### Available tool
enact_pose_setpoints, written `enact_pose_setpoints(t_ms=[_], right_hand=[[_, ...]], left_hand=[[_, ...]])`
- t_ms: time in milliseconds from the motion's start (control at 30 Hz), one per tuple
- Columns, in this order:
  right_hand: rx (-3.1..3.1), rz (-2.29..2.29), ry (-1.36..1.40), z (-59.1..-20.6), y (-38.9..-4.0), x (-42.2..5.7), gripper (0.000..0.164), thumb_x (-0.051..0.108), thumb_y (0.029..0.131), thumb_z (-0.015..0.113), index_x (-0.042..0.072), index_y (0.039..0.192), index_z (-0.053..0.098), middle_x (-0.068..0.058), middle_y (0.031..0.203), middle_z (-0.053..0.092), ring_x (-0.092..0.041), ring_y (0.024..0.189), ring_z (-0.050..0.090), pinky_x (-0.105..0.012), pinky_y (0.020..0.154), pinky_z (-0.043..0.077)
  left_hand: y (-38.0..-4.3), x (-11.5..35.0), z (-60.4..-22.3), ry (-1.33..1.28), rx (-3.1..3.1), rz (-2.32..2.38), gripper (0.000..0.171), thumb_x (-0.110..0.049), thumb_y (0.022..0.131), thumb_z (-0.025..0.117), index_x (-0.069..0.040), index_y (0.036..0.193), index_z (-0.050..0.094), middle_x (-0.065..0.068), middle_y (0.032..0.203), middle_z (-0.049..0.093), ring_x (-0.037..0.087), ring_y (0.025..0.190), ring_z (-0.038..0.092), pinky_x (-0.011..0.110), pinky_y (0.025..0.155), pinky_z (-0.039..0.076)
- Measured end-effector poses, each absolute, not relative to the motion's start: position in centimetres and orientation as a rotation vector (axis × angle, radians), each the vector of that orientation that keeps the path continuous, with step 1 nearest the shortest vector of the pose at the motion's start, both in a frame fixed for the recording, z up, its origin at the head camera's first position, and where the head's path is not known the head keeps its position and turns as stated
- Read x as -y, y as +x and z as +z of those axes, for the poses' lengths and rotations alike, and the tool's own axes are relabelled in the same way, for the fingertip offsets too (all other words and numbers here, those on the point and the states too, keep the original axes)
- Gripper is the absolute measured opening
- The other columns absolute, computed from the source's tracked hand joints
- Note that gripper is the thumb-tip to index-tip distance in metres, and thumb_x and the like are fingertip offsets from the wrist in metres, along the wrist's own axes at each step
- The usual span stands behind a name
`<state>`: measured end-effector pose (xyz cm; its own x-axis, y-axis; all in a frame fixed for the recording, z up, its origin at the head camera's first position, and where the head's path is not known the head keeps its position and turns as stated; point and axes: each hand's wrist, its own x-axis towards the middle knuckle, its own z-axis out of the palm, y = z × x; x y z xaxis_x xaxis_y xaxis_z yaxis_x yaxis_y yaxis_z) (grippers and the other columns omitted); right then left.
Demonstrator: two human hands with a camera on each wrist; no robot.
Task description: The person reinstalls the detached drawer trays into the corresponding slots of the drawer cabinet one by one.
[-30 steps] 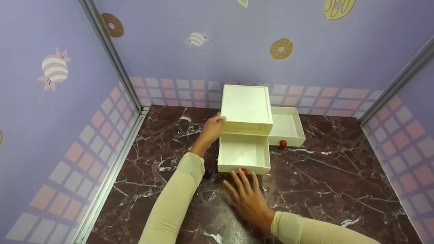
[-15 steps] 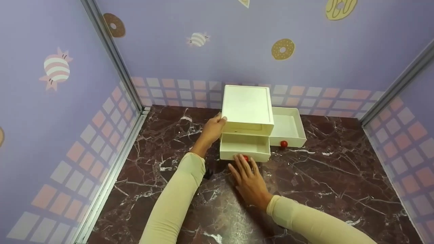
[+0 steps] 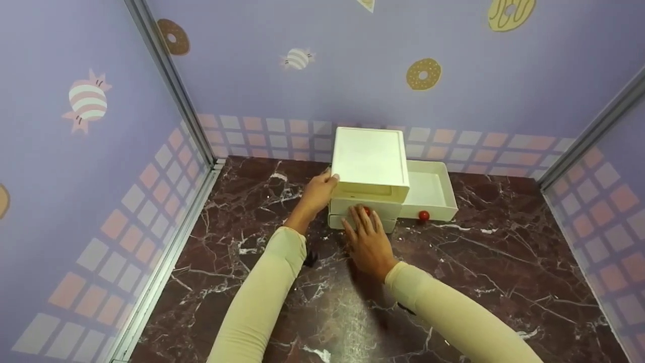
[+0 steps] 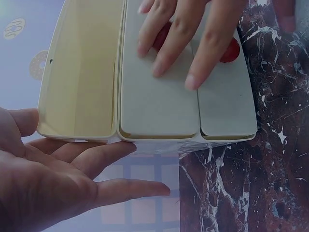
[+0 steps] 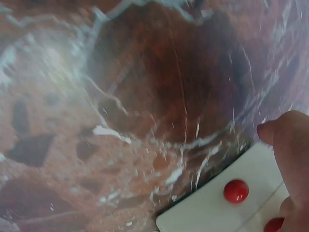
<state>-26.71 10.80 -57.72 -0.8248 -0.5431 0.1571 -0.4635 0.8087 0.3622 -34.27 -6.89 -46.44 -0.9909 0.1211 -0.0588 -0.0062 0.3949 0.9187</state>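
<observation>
A small white drawer cabinet stands against the back wall, its top slot vacant. My left hand grips its left front edge, thumb over the top corner and fingers along the side in the left wrist view. The fingers of my right hand press straight against the front of the middle drawer, around its red knob. This drawer sits almost flush. Below it, the bottom drawer is in too, with its own red knob. A loose drawer lies right of the cabinet.
The dark marbled tabletop spreads in front and to both sides. Purple printed panels enclose the back and sides, with metal strips at the corners. A red knob sticks out from the loose drawer's front.
My right hand has pushed the middle drawer from well pulled out back into the cabinet, moving away from me. My left hand has kept its hold on the cabinet edge.
</observation>
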Motion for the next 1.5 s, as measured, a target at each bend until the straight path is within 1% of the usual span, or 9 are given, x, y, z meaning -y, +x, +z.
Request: enact_pose_setpoints(t_ms=[367, 533, 700, 767, 867, 1000, 1167, 1333, 1500], right_hand=[[2.795, -0.517, 0.779, -58.0, -27.1, -11.1, 0.086, 0.055, 0.095, 0.061, 0.024, 0.165, 0.022, -0.019, 0.172, 0.005, -0.039, 0.16, 0.003, -0.066, 0.125, 0.016], [2.492, -0.415, 0.852, -58.8, -27.2, -12.3, 0.075, 0.04, 0.09, 0.065, 0.017, 0.158, 0.042, -0.016, 0.163, 0.038, -0.035, 0.154, 0.031, -0.062, 0.114, 0.041], [2.083, -0.328, 1.023, -59.5, -28.0, -15.1, 0.04, 0.029, 0.09, 0.058, 0.007, 0.121, 0.07, -0.008, 0.101, 0.074, -0.026, 0.095, 0.072, -0.036, 0.064, 0.059], [2.036, -0.301, 1.074, -59.6, -28.3, -16.6, 0.025, 0.028, 0.093, 0.055, 0.009, 0.1, 0.07, -0.003, 0.078, 0.067, -0.02, 0.065, 0.064, -0.03, 0.047, 0.048], [2.09, -0.292, 1.119, -59.4, -29.1, -19.2, 0.019, 0.027, 0.095, 0.055, 0.012, 0.083, 0.06, 0.0, 0.065, 0.055, -0.015, 0.05, 0.05, -0.028, 0.04, 0.041], [2.319, -0.306, 1.032, -58.4, -30.3, -22.6, 0.018, 0.025, 0.089, 0.066, 0.008, 0.093, 0.06, -0.006, 0.079, 0.062, -0.023, 0.066, 0.059, -0.036, 0.054, 0.053], [2.606, -0.275, 0.712, -57.9, -31.8, -25.6, 0.05, 0.023, 0.083, 0.072, 0.003, 0.127, 0.057, -0.019, 0.118, 0.062, -0.039, 0.106, 0.06, -0.054, 0.076, 0.057], [2.814, -0.21, 0.511, -59.0, -32.3, -27.7, 0.073, 0.015, 0.086, 0.064, 0.005, 0.154, 0.04, -0.022, 0.155, 0.045, -0.047, 0.144, 0.04, -0.072, 0.103, 0.043], [2.879, -0.175, 0.555, -60.0, -32.4, -28.6, 0.088, 0.008, 0.081, 0.067, 0.011, 0.161, 0.031, -0.021, 0.155, 0.044, -0.049, 0.141, 0.042, -0.08, 0.11, 0.028]], left_hand=[[-34.0, 6.9, -46.3, 0.11, -2.457, 1.694, 0.062, -0.039, 0.11, 0.043, -0.007, 0.16, 0.03, 0.007, 0.17, 0.023, 0.028, 0.157, 0.022, 0.043, 0.128, 0.023], [-34.1, 6.9, -46.4, 0.102, -2.475, 1.704, 0.06, -0.037, 0.109, 0.044, -0.005, 0.159, 0.033, 0.009, 0.169, 0.027, 0.029, 0.156, 0.025, 0.042, 0.128, 0.024], [-34.2, 6.9, -46.4, 0.101, -2.499, 1.709, 0.058, -0.035, 0.109, 0.046, -0.005, 0.157, 0.037, 0.01, 0.167, 0.03, 0.029, 0.155, 0.028, 0.041, 0.128, 0.024], [-34.2, 6.9, -46.4, 0.096, -2.508, 1.709, 0.057, -0.035, 0.108, 0.046, -0.005, 0.156, 0.039, 0.01, 0.167, 0.031, 0.028, 0.155, 0.028, 0.041, 0.128, 0.024], [-34.2, 6.9, -46.5, 0.089, -2.521, 1.703, 0.056, -0.035, 0.108, 0.047, -0.005, 0.155, 0.04, 0.01, 0.166, 0.032, 0.029, 0.154, 0.03, 0.041, 0.127, 0.026], [-34.3, 6.7, -46.5, 0.095, -2.526, 1.696, 0.056, -0.034, 0.108, 0.047, -0.004, 0.155, 0.039, 0.01, 0.166, 0.032, 0.028, 0.154, 0.03, 0.04, 0.127, 0.026], [-34.2, 6.8, -46.5, 0.09, -2.51, 1.709, 0.058, -0.034, 0.109, 0.047, -0.003, 0.156, 0.037, 0.01, 0.167, 0.031, 0.028, 0.155, 0.028, 0.04, 0.128, 0.024], [-34.2, 6.8, -46.7, 0.09, -2.505, 1.699, 0.058, -0.036, 0.108, 0.047, -0.005, 0.156, 0.038, 0.01, 0.166, 0.031, 0.028, 0.155, 0.028, 0.04, 0.128, 0.024], [-34.4, 7.0, -46.5, 0.094, -2.52, 1.69, 0.059, -0.035, 0.108, 0.046, -0.004, 0.157, 0.036, 0.011, 0.167, 0.03, 0.029, 0.155, 0.027, 0.04, 0.128, 0.023]])
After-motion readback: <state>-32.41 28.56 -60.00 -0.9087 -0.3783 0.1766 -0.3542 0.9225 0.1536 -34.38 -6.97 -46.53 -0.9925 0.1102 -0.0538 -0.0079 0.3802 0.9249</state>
